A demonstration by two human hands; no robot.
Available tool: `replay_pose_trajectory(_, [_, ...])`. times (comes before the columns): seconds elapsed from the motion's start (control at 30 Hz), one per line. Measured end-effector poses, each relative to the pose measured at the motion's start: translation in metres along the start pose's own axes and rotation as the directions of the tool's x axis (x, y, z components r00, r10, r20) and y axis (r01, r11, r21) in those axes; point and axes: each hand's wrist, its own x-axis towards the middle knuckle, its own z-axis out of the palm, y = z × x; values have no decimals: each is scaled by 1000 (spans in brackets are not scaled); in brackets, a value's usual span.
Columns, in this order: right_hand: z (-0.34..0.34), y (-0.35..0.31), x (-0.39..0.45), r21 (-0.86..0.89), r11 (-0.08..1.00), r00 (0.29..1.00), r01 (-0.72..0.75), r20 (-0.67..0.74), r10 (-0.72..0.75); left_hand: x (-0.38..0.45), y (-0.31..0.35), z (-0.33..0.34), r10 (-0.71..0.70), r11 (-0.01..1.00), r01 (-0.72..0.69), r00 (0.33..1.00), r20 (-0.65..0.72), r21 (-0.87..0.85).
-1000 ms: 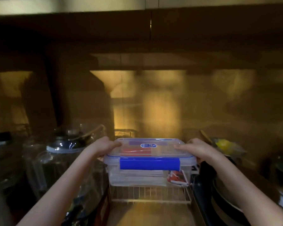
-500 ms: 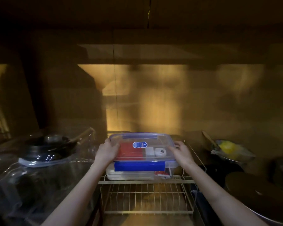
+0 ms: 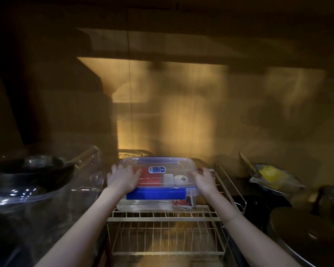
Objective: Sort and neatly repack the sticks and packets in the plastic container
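- My left hand (image 3: 123,179) grasps the container (image 3: 158,182) at its 9 o'clock end; my right hand (image 3: 205,181) grasps the 3 o'clock end.
- A second ago I held it closer and higher; now it rests on the rack (image 3: 166,218), at 12 o'clock from me.
- Its lid (image 3: 156,166) is shut, with red packets (image 3: 149,179) showing through.
- Likely I am putting it away, repacking finished.
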Motion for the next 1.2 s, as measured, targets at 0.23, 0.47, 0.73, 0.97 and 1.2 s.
replay_pose_trajectory(0.23, [8, -3, 17, -21, 1000, 1000, -5, -8, 5, 15, 15, 11, 137, 988, -140, 990, 41, 66])
replay_pose_trajectory(0.47, [18, -2, 43, -48, 999, 1000, 22, -21, -23, 40, 13, 13, 152, 982, -159, 986, 66, 106])
replay_pose_trajectory(0.73, [26, 2, 64, -73, 996, 998, 44, -41, -47, 66, 8, 20, 154, 981, -157, 988, 30, 111])
replay_pose_trajectory(0.97, [24, -1, 63, -102, 994, 998, 47, -36, -51, 64, 10, 17, 159, 981, -160, 987, 22, 109])
replay_pose_trajectory(1.2, [-4, -56, 31, -102, 953, 955, 287, -55, -293, 65, 22, -19, 168, 985, -171, 977, 130, 15])
